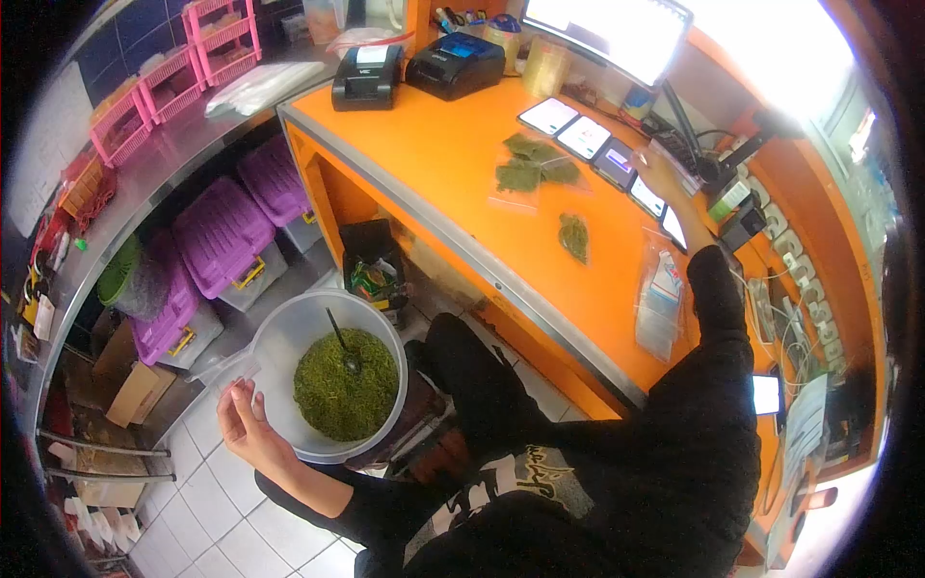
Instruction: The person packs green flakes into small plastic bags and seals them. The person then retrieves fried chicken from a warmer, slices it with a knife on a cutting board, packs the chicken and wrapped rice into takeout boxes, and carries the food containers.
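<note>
Loosely, the left hand curls its fingers, grip unclear, the tub of chopped greens just beside them. A lit phone lies near the right hand's fingertips, hold also unclear.

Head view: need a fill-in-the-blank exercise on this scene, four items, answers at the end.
1. The spoon in the tub is ____ in colour.
2. The hand at the row of phones is the person's ____ one.
3. The desk top is coloured ____.
4. The lids of the boxes on the shelf below the steel counter are ____ in colour.

Missing words: black; right; orange; purple.
</note>
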Demonstrator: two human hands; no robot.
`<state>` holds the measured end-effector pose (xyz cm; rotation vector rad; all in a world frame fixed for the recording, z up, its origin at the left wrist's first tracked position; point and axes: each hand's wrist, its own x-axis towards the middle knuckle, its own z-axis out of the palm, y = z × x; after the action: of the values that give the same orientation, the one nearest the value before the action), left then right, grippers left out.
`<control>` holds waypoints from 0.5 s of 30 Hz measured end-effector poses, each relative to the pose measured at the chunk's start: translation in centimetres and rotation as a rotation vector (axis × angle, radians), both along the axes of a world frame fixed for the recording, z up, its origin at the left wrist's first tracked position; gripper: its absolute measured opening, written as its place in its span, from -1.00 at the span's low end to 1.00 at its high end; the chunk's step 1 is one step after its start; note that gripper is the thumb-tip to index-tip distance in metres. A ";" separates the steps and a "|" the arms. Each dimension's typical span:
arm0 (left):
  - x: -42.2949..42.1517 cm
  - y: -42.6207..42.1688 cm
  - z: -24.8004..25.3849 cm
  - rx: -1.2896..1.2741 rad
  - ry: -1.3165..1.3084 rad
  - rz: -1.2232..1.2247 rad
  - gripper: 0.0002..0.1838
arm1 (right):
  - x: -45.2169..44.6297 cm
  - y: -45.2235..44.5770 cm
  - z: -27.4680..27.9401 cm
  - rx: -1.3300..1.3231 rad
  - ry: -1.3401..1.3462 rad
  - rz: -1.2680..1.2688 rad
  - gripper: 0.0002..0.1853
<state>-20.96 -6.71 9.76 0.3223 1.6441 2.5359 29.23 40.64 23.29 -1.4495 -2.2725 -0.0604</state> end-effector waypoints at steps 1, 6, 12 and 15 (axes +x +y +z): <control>0.1 0.0 0.1 0.031 0.029 -0.048 -0.81 | -0.1 0.0 -0.2 0.007 0.042 0.003 -0.66; 0.3 -0.1 0.1 0.037 0.051 -0.114 -0.82 | -1.1 -1.1 0.8 0.042 -0.038 0.016 -0.66; 1.9 0.8 1.0 -0.050 0.102 -0.179 -0.87 | -7.9 -16.5 6.9 -0.135 0.423 0.394 -0.75; 4.3 1.9 2.5 -0.084 0.140 -0.246 -0.91 | -10.5 -27.6 8.2 -0.242 0.365 0.433 -0.80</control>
<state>-16.63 -4.85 12.27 0.6638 1.6369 2.3034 18.78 13.09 31.50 -0.9419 -2.2773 0.5799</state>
